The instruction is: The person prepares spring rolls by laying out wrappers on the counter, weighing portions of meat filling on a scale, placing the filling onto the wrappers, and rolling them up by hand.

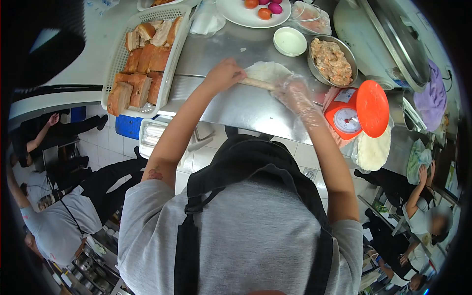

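Nearest is the front edge of a shiny stainless-steel counter [233, 110]. Just beyond it, a slim pale wooden rolling pin [258, 84] lies crosswise. The bare left hand [223, 74] has its fingers curled closed at the pin's left end; the right hand [295, 93], in a clear, loose plastic glove, is partly closed over the right end, its exact grip hidden by the wrinkled film.

A thin, white, roughly round sheet of dough [268, 72] lies flat just beyond the pin, near the right hand. It looks light, limp and easy to tear, perhaps tacky; it is best lifted from beneath with spread fingers, while the firm pin suits a hold at both ends.

To the right stands an orange-red dial scale [346, 121]; left, a white mesh basket [115, 61] of browned meat. Farther right sit a steel bowl [316, 74] of chunky pinkish filling and a small white bowl [282, 52].
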A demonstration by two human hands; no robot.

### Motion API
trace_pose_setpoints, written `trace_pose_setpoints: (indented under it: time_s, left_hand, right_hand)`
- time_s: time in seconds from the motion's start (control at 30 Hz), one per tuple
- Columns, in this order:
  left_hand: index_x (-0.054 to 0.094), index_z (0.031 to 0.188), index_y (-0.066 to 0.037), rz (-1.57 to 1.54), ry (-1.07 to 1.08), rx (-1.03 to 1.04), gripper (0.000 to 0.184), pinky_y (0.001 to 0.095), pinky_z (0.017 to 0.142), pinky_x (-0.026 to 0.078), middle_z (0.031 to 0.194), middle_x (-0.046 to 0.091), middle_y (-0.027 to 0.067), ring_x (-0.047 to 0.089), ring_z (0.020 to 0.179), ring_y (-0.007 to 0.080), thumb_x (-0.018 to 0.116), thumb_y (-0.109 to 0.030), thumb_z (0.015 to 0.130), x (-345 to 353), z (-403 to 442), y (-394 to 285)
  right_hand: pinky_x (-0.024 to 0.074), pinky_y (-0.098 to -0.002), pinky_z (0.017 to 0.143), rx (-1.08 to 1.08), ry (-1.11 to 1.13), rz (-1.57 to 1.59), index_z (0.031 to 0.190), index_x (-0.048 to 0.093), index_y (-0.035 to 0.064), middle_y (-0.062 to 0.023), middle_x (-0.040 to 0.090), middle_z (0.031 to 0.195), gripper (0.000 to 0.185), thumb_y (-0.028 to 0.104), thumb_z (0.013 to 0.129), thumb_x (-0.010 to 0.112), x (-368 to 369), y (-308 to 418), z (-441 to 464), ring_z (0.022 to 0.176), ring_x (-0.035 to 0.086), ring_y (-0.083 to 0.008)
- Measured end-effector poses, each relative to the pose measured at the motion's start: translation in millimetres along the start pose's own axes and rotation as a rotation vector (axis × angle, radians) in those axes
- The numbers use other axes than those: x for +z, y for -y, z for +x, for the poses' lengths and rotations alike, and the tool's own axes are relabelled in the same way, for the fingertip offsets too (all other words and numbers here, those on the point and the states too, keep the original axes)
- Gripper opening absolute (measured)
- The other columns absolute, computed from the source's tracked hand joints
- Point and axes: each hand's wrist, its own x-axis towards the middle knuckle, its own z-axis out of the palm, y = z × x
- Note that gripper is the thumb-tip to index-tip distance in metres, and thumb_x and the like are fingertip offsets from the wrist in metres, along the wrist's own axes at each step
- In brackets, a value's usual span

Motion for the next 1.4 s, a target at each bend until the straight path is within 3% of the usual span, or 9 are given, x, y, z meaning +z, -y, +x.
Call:
trace_pose_setpoints:
  time_s: [0.1,0.2,0.3,0.5,0.63,0.83,1.03,1.13,1.4]
  left_hand:
    - [0.077,0.103,-0.012,0.073,-0.168,0.165,0.022,0.0412,0.089,0.050,0.102,0.066,0.0093,0.061,0.098,0.0308,0.071,-0.011,0.082,11.0,-0.9,-13.1]
    - [0.076,0.105,-0.011,-0.196,-0.192,0.263,0.031,0.0414,0.091,0.050,0.106,0.070,0.0078,0.062,0.101,0.0303,0.072,-0.003,0.076,33.3,-15.0,-47.0]
    - [0.076,0.107,-0.012,-0.244,-0.190,0.167,0.034,0.0415,0.092,0.051,0.103,0.070,0.0055,0.063,0.104,0.0269,0.073,0.001,0.076,48.1,-23.0,-64.2]
    - [0.075,0.112,-0.011,-0.333,-0.282,0.165,0.040,0.0407,0.091,0.051,0.104,0.072,0.0076,0.063,0.101,0.0304,0.075,0.001,0.074,47.1,-14.4,-55.2]
    - [0.074,0.117,-0.012,-0.367,-0.249,0.131,0.044,0.0406,0.093,0.051,0.108,0.073,0.0091,0.064,0.103,0.0307,0.077,-0.002,0.075,48.0,-4.4,-47.1]
    - [0.073,0.121,-0.013,-0.311,-0.139,0.131,0.047,0.0402,0.095,0.052,0.111,0.073,0.0106,0.065,0.105,0.0305,0.080,-0.008,0.075,46.5,9.1,-34.7]
    - [0.075,0.117,-0.012,-0.304,-0.021,0.122,0.041,0.0411,0.093,0.053,0.109,0.073,0.0154,0.065,0.100,0.0335,0.079,-0.012,0.076,40.8,21.5,-22.7]
    - [0.076,0.116,-0.011,-0.296,0.065,0.135,0.041,0.0406,0.089,0.053,0.104,0.073,0.0165,0.065,0.098,0.0335,0.081,-0.016,0.076,27.9,18.7,-17.2]
    - [0.076,0.114,-0.010,-0.390,0.131,0.060,0.041,0.0369,0.081,0.054,0.097,0.075,0.0148,0.070,0.085,0.0303,0.085,-0.022,0.076,5.5,-25.8,6.9]
  right_hand:
    - [0.0527,-0.0446,0.085,-0.010,-0.106,0.200,0.103,0.078,0.0123,-0.0176,0.072,0.103,0.024,0.025,0.082,0.077,28.0,-7.8,-4.1,0.093,0.068,-0.0352]
    - [0.0525,-0.0423,0.085,0.084,-0.031,0.369,0.109,0.078,0.0152,-0.0166,0.073,0.101,0.027,0.026,0.083,0.077,18.8,-7.4,-5.5,0.091,0.069,-0.0346]
    - [0.0522,-0.0411,0.084,0.164,0.059,0.449,0.110,0.077,0.0158,-0.0166,0.073,0.097,0.027,0.028,0.086,0.076,15.3,-7.0,-5.8,0.088,0.069,-0.0335]
    - [0.0524,-0.0425,0.082,0.233,0.066,0.552,0.107,0.078,0.0131,-0.0173,0.073,0.095,0.025,0.029,0.089,0.073,25.9,-24.0,-1.7,0.088,0.069,-0.0339]
    - [0.0523,-0.0427,0.084,0.327,-0.036,0.478,0.106,0.078,0.0122,-0.0168,0.073,0.093,0.024,0.028,0.089,0.073,27.9,-28.0,-1.7,0.088,0.070,-0.0337]
    - [0.0534,-0.0425,0.086,0.011,-0.261,0.235,0.113,0.075,0.0132,-0.0142,0.073,0.104,0.030,0.025,0.086,0.077,30.5,-17.8,-18.0,0.095,0.069,-0.0335]
    - [0.0539,-0.0395,0.086,0.100,-0.116,0.510,0.119,0.074,0.0176,-0.0126,0.074,0.104,0.035,0.023,0.085,0.079,33.7,-23.8,-10.7,0.094,0.070,-0.0307]
    - [0.0539,-0.0381,0.083,0.311,0.182,0.599,0.120,0.074,0.0166,-0.0149,0.074,0.100,0.035,0.021,0.085,0.079,30.1,-15.2,-9.6,0.088,0.071,-0.0293]
    - [0.0537,-0.0362,0.082,0.261,-0.011,0.721,0.118,0.074,0.0099,-0.0173,0.075,0.100,0.035,0.025,0.086,0.079,37.1,33.9,-29.7,0.087,0.072,-0.0232]
